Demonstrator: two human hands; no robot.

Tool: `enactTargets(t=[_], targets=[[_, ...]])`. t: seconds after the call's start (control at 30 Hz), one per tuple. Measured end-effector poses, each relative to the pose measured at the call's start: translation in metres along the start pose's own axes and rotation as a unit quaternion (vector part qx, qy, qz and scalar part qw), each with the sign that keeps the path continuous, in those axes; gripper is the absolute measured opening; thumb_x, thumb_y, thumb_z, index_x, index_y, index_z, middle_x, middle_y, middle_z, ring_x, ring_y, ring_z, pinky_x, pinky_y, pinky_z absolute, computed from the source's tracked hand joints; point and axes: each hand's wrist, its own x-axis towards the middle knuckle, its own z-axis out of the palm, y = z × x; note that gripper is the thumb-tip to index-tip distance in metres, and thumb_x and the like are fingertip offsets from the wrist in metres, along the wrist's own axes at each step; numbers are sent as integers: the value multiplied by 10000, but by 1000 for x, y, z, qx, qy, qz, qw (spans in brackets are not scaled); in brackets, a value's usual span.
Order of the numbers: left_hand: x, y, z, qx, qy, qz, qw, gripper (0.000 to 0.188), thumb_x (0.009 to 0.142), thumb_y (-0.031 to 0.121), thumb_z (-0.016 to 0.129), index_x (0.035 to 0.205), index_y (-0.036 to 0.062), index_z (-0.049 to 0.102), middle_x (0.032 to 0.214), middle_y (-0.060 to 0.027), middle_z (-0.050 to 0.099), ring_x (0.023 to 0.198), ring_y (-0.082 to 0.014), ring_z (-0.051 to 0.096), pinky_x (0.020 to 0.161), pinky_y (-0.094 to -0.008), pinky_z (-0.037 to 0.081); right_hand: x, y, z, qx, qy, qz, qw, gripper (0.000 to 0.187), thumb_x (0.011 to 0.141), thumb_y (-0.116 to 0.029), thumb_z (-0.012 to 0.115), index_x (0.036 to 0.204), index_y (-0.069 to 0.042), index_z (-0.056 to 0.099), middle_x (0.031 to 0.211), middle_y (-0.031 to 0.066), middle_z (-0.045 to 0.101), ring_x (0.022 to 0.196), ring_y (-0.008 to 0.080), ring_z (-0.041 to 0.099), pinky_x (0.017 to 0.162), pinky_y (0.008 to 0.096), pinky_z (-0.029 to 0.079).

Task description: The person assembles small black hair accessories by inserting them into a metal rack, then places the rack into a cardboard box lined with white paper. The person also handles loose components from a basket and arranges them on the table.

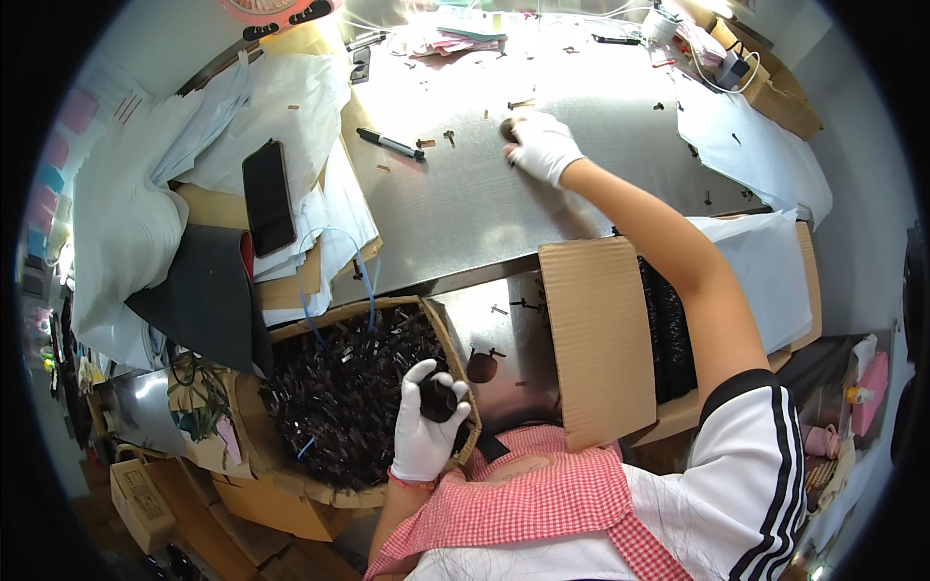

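My left hand, in a white glove, is at the right side of a cardboard box full of small dark, glossy parts. Its fingers curl around a dark rounded object, whose exact kind I cannot make out. My right hand, also gloved in white, reaches far out over the metal table. Its fingertips are closed on a small dark object, partly covered by the fingers. Just beyond that hand lies a small dark screw-like piece.
Left of the table's middle lie a black marker and a phone on stacked papers. An open carton with a raised flap stands under my right arm, holding black wrapped contents. White sheets cover the far right.
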Motion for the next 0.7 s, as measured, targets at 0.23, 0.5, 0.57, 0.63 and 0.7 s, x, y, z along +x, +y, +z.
enactTargets(t=[0.23,0.5,0.57,0.63,0.7], targets=[[16,3,14,50,0,30,998,322,1020,411,527,1139,113,558,1018,-51,578,960,-198,614,712,-275,612,-76,-102,23,-93,-58,-220,969,627,725,-616,744,951,-31,720,999,127,655,1001,270,613,861,365,482],[20,5,25,146,88,118,978,214,1031,198,534,1225,107,540,1046,-40,616,995,-175,629,860,-335,559,-126,-141,24,7,-60,-205,977,180,845,-203,622,881,-46,703,959,171,682,982,289,651,853,389,507],[19,2,28,153,75,156,973,248,1016,133,542,1260,100,506,1089,-46,596,1013,-175,621,896,-356,551,-142,-150,14,215,-4,-166,962,253,887,-237,595,945,-14,697,995,205,676,1017,324,642,887,405,501],[16,-4,29,155,67,203,964,349,1004,66,533,1339,91,440,1141,-63,561,1035,-176,606,940,-386,539,-169,-162,7,399,-37,-38,916,390,960,-320,538,1075,30,666,1040,237,659,1014,359,627,905,392,492],[12,-11,28,283,49,329,899,562,928,11,623,1429,70,376,1198,-85,548,1091,-189,574,1005,-360,479,-205,-169,2,608,-183,117,764,341,987,-308,545,1165,-36,648,1105,70,652,1046,159,584,892,326,477]])
